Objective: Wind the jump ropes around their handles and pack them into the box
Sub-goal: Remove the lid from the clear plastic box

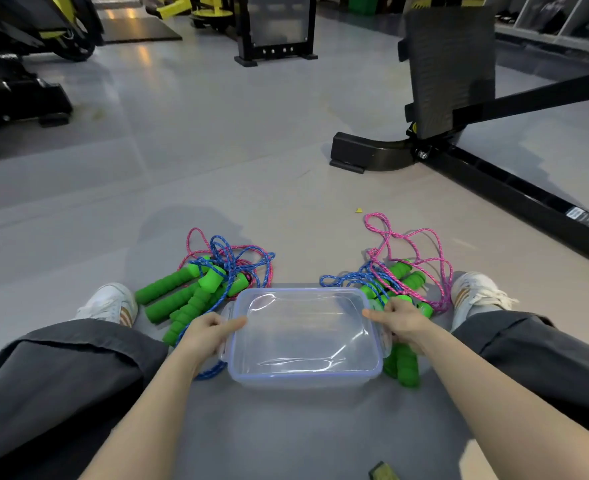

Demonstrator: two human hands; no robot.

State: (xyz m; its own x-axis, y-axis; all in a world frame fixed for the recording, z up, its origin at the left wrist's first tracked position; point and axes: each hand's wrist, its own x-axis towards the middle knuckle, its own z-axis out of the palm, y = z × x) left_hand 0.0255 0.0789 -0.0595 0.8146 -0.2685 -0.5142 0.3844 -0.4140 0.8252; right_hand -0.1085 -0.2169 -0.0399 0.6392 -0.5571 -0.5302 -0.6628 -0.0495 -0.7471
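My left hand (210, 329) and right hand (398, 320) grip the box (303, 380) by its short ends. It sits flat, long axis left-right. The left pile's green handles (168, 289) slant near-left to far-right.

The grey floor (217, 150) bears a clear box (303, 377), jump ropes (196, 289) heaped either side, and a black machine frame (365, 154).

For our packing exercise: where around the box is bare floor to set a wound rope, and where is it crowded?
Bare floor lies nearer than the box, between the forearms, and beyond it, up to the machine base. Crowded: the left rope pile and right rope pile flank the box, where the left hand and right hand hold its sides.
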